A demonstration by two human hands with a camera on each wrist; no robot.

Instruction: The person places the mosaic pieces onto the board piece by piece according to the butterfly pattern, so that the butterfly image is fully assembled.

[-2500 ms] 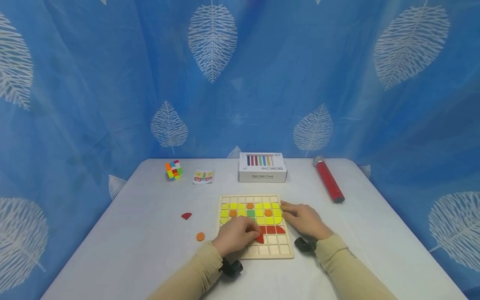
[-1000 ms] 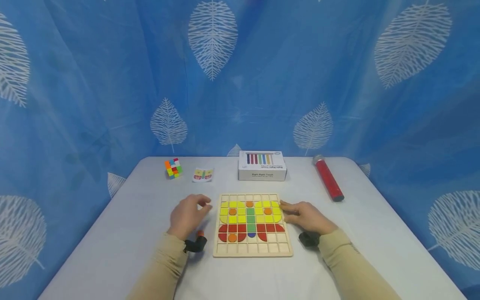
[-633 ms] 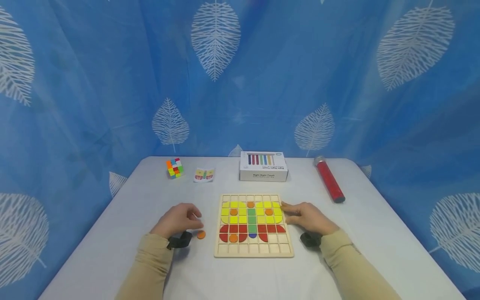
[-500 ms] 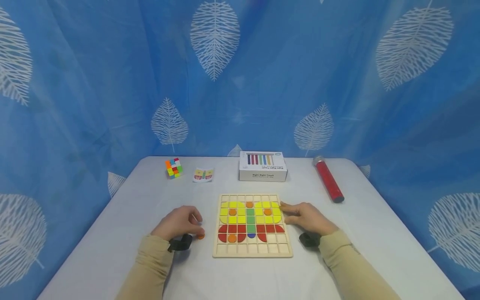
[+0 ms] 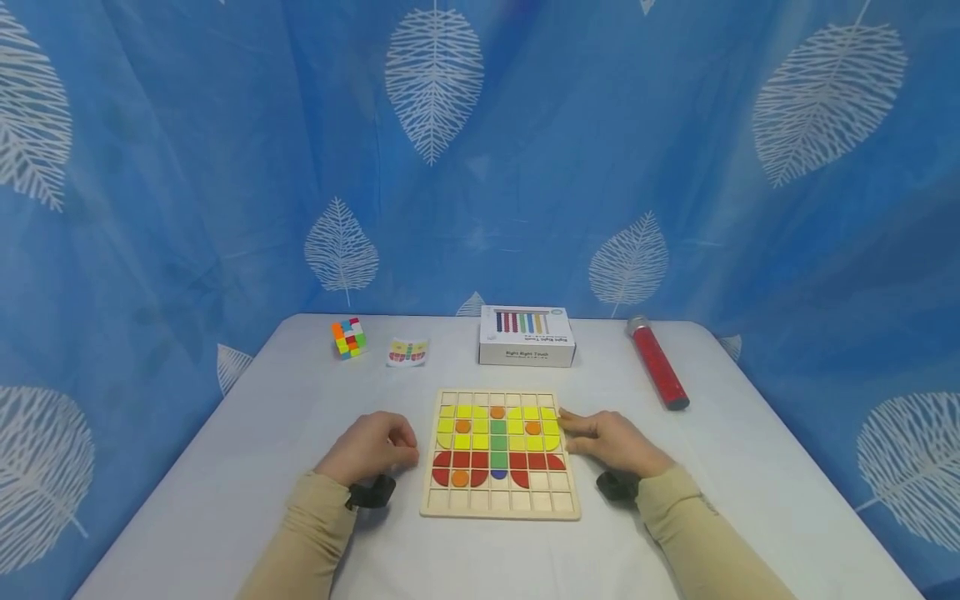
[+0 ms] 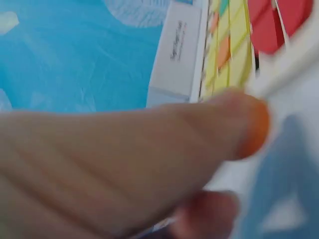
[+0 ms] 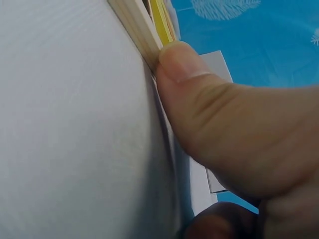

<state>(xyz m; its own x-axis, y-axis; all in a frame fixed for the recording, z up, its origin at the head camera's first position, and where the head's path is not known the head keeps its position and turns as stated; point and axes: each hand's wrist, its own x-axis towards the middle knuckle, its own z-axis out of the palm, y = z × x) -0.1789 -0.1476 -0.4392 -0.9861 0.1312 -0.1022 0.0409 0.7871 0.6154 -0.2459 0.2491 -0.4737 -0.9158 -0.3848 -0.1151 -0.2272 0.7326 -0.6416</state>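
My left hand (image 5: 375, 447) is just left of the wooden grid board (image 5: 498, 500), above the table. It pinches an orange disc (image 6: 259, 128), seen past the thumb tip in the left wrist view; in the head view the fingers hide it. My right hand (image 5: 615, 442) rests at the board's right edge, thumb touching the rim in the right wrist view. On the board lie yellow pieces (image 5: 465, 442), green squares (image 5: 498, 443), red pieces (image 5: 461, 459), several orange discs and a blue half-round piece (image 5: 498, 474), in a butterfly shape.
Behind the board stand a white box (image 5: 527, 354), a picture card (image 5: 407, 352) and a colourful puzzle cube (image 5: 349, 338). A red microphone-like tube (image 5: 660, 365) lies at the back right. Blue leaf-patterned cloth (image 5: 480, 208) hangs around the white table.
My left hand set a red quarter-round piece on the board, moved left, and picked the orange disc off the table. The board has slid slightly left; my right hand stays at its edge.
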